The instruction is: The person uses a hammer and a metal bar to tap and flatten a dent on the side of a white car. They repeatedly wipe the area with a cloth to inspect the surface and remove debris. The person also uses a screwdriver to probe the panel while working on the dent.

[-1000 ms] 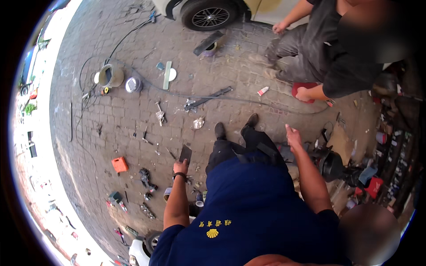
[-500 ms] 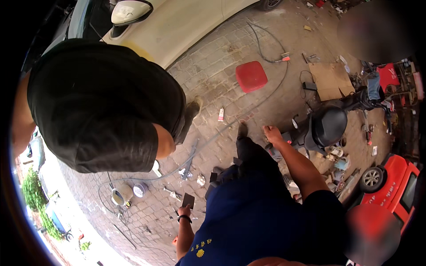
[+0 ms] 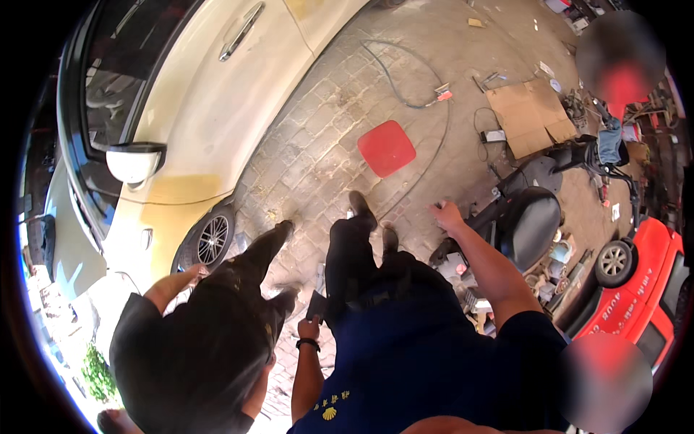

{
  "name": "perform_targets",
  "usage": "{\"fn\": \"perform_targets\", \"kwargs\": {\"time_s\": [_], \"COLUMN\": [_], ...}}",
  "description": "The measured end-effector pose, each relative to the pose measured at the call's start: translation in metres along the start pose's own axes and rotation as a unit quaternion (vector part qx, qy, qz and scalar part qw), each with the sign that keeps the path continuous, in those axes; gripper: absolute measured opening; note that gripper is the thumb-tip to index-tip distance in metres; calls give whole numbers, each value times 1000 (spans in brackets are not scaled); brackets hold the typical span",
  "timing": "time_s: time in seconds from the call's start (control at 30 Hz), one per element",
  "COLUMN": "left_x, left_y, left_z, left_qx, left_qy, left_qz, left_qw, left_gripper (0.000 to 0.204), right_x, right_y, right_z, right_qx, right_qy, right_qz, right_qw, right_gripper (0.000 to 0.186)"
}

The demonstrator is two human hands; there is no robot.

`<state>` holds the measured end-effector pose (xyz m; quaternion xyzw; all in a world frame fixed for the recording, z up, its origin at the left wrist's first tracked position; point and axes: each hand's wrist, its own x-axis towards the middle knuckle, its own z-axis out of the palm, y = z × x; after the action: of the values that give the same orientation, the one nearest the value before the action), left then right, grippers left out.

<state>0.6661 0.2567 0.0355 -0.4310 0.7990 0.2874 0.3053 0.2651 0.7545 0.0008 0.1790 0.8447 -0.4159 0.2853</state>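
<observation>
My left hand (image 3: 309, 328), with a dark band at its wrist, hangs low beside my left thigh. Its fingers are closed on a dark flat rectangular piece (image 3: 316, 307), whose kind I cannot make out. To the right, my right hand (image 3: 447, 215) is held out in front with curled fingers; whatever they may hold is hidden. It is near the black seat (image 3: 533, 228) of a motorbike, apart from it. A cream car (image 3: 210, 94) stands at the left, with a yellowish patch (image 3: 179, 199) above its front wheel (image 3: 213, 239).
A person in black (image 3: 195, 347) is close on my left, one hand near the car wheel. Ahead lies a red square stool (image 3: 387, 148), with a hose (image 3: 394, 90) curving round it on the paving. Cardboard (image 3: 531, 116) and a red vehicle (image 3: 629, 282) are at the right.
My view has moved forward, and more of the car's side now shows. The person in black has shifted from upper left to lower left. My left hand still holds the dark rectangular piece.
</observation>
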Motion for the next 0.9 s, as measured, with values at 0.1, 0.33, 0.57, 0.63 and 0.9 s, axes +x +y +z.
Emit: {"fn": "perform_targets", "kwargs": {"time_s": [0.1,0.33,0.57,0.63,0.9], "left_x": [63,267,390,410,436], "left_y": [50,180,423,478,677], "left_z": [-14,-74,-197,-207,-153], "left_qx": [-12,100,5,6,2], "left_qy": [1,12,45,23,-63], "left_qz": [47,75,218,220,274], "left_qw": [999,992,975,975,960], "left_gripper": [55,64,46,45,37], "right_x": [45,75,158,183,363], "right_y": [3,-104,-173,-176,-136], "right_z": [-10,-78,-135,-142,-183], "right_qx": [-64,-112,-42,-60,-110], "right_qy": [9,-3,111,92,35], "right_qz": [-24,178,194,215,213], "right_qw": [998,978,974,970,970], "right_gripper": [45,45,42,41,50]}}
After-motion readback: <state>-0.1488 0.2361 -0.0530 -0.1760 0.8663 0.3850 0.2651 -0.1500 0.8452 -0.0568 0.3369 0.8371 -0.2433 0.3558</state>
